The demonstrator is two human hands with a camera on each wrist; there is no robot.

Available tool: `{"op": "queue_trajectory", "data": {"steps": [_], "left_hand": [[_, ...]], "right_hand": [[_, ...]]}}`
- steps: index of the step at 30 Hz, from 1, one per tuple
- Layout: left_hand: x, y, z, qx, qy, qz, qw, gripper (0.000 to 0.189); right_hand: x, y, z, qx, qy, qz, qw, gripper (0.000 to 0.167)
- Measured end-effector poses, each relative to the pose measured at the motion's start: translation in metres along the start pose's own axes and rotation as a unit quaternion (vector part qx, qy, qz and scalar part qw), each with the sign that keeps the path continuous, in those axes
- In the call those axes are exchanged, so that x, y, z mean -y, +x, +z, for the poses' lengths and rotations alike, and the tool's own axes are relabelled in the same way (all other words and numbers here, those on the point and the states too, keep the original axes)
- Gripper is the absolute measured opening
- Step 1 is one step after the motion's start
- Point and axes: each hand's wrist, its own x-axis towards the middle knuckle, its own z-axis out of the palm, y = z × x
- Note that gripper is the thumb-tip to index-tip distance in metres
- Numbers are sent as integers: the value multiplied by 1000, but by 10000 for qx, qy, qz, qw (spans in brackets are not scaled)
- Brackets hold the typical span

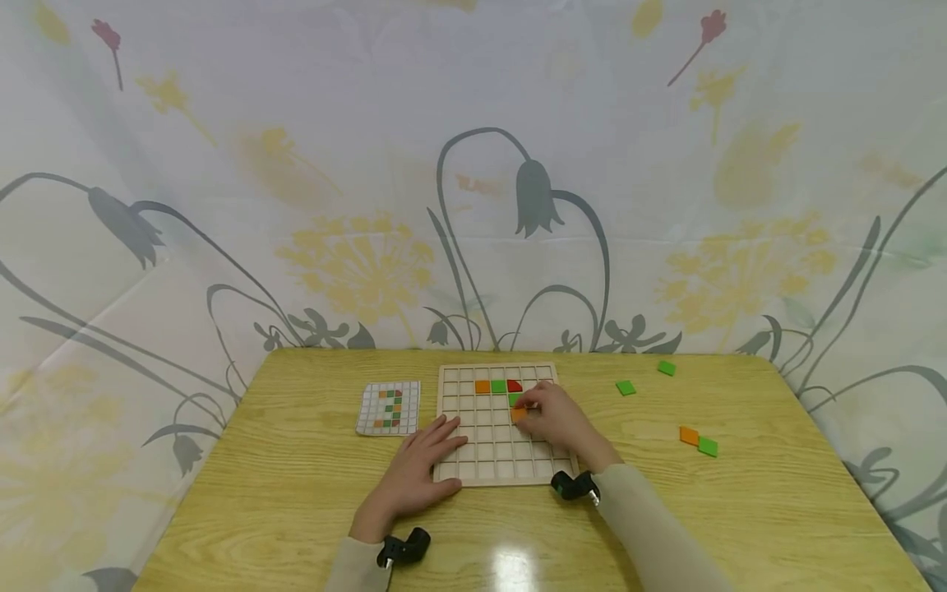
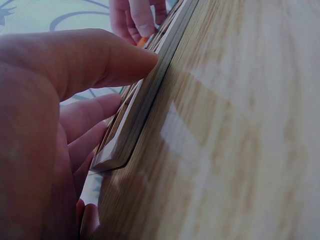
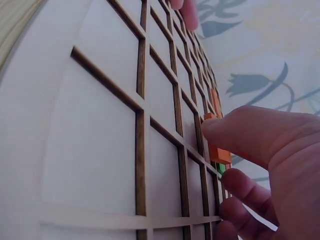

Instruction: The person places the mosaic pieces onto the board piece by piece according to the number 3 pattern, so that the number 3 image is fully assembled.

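A wooden grid board point(image 1: 484, 452) lies on the table. My left hand point(image 1: 425, 469) rests on its left side with the fingers spread; in the left wrist view the thumb point(image 2: 125, 57) touches the board's edge. My right hand point(image 1: 555, 419) pinches an orange square tile point(image 1: 519, 416) over a cell; the right wrist view shows this orange tile point(image 3: 220, 154) tilted at the thumb tip. In the board's upper cells sit an orange tile point(image 1: 482, 387), a green tile point(image 1: 498, 386) and a red tile point(image 1: 514, 386) with a cut corner. Below the red one is another green tile point(image 1: 514, 400), partly hidden by my fingers.
Left of the board lies a printed pattern card point(image 1: 367, 415) showing a coloured grid. On the right are loose tiles: a green tile point(image 1: 625, 387), another green tile point(image 1: 667, 368), and an orange tile point(image 1: 689, 436) touching a green tile point(image 1: 708, 446). A patterned curtain point(image 1: 488, 271) hangs behind the table.
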Motion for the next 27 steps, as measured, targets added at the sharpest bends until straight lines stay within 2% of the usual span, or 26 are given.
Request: {"op": "queue_trajectory", "data": {"steps": [4,10,18,27], "left_hand": [[-1,0,0,40,-27,-13,10000,62],[0,1,1,19,7,-26,10000,62],[1,0,1,-109,63,141,9998,62],[1,0,0,-5,26,65,10000,62]], "right_hand": [[1,0,2,69,-214,-10,9997,20],[2,1,2,63,-254,63,9996,22],[1,0,1,-4,-37,128,9999,23],[1,-3,1,-68,35,109,9999,15]]}}
